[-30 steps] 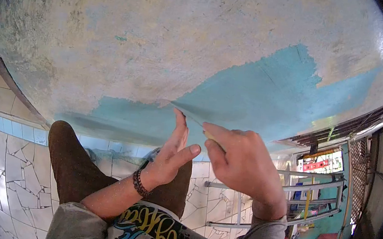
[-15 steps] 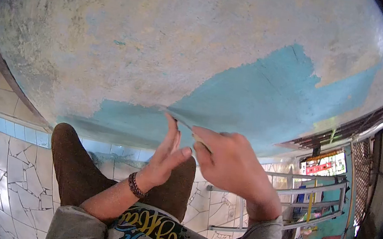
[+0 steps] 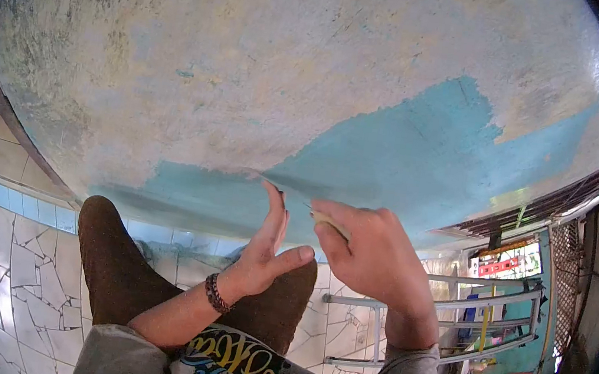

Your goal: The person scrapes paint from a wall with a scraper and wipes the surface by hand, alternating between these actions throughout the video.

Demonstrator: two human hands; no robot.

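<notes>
1. Upper left to right edge: a wall (image 3: 247, 68), mottled grey at left and top, with a ragged-edged patch of blue paint (image 3: 408, 155) running from low left of centre up to the right.
2. Lower left: a floor (image 3: 28, 266) of irregular pale tiles with dark joints.
3. Left of centre, low: a bent knee in brown trousers (image 3: 125, 263).
4. Centre: the left hand (image 3: 265, 254), bracelet (image 3: 218, 293) at its wrist, fingers straight and thumb spread, gripping nothing; fingertips near the blue edge, contact unclear.
5. Right of centre: a pale-handled tool (image 3: 336, 227), pointing up-left toward the wall; its tip is too faint to place.
6. Beside it: the right hand (image 3: 377, 256), fingers curled around the handle.
7. Lower right: a metal ladder (image 3: 465, 302), beyond the right forearm.
</notes>
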